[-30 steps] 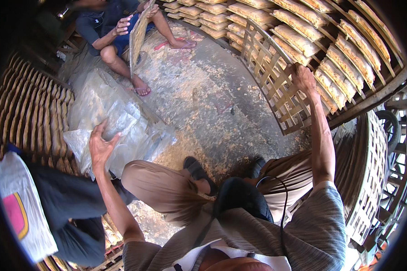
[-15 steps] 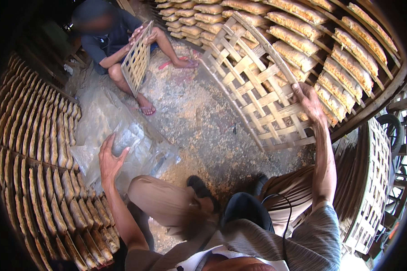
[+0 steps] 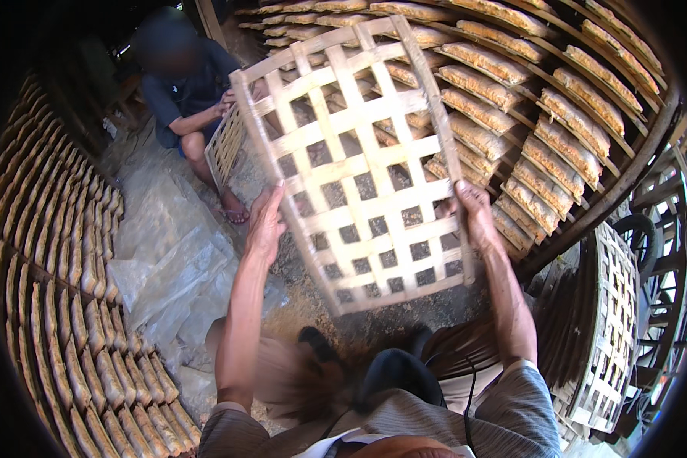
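A rectangular woven bamboo rack [image 3: 362,208] is raised in front of me, tilted, with square gaps between its slats. My left hand [image 3: 265,227] is closed on the rack's left edge, its fingers partly hidden at the frame. On the opposite edge my right hand [image 3: 477,216] grips the frame, the thumb toward me and fingertips showing through a gap behind. Nothing lies on the rack's visible face.
Across from me a person [image 3: 187,99] holds a smaller-looking woven rack [image 3: 225,145]. Shelves of crumbly, pale orange slabs [image 3: 553,156] rise at right; more rows of slabs [image 3: 91,328] stand at left. Clear plastic sheeting [image 3: 168,267] covers floor. Woven racks [image 3: 607,328] stack at right.
My left hand, open in the air before, has moved right and taken the rack's left edge. The rack has swung left and turned to face me. The other person's rack sits lower.
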The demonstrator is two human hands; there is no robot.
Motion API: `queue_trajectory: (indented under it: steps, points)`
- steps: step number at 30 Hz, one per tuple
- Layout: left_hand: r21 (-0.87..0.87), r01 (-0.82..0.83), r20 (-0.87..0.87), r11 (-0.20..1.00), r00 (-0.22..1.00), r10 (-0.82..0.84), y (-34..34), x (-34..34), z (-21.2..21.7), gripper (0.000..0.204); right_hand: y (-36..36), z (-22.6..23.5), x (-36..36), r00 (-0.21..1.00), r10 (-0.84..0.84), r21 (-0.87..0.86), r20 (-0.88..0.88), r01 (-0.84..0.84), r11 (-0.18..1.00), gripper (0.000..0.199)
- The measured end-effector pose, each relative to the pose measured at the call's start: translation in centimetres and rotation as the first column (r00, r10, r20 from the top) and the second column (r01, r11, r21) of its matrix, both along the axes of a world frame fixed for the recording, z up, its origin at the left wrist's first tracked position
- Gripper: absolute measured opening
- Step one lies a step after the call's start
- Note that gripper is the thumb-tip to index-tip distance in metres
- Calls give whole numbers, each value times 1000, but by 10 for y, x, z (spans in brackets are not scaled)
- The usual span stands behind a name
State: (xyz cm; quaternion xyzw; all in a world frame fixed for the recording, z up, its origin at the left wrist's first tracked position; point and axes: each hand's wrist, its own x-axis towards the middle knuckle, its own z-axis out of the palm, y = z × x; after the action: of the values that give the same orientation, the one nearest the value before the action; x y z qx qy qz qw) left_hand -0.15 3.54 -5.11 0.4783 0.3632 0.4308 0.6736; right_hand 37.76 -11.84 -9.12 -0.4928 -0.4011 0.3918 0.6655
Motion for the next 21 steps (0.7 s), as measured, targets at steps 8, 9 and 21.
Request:
queue_trajectory:
  steps: [8,9,21]
  points:
    - [280,-307,21,910,949,314,-22,-7,-11,51,5,24,-50,891,-321,101,322,305,947,44]
    - [343,-321,1,883,940,342,-28,-10,-8,48,11,34,-55,831,-421,196,363,374,906,43]
    - [441,-272,43,855,958,283,-52,-43,16,42,17,101,-76,85,-708,665,701,282,692,31]
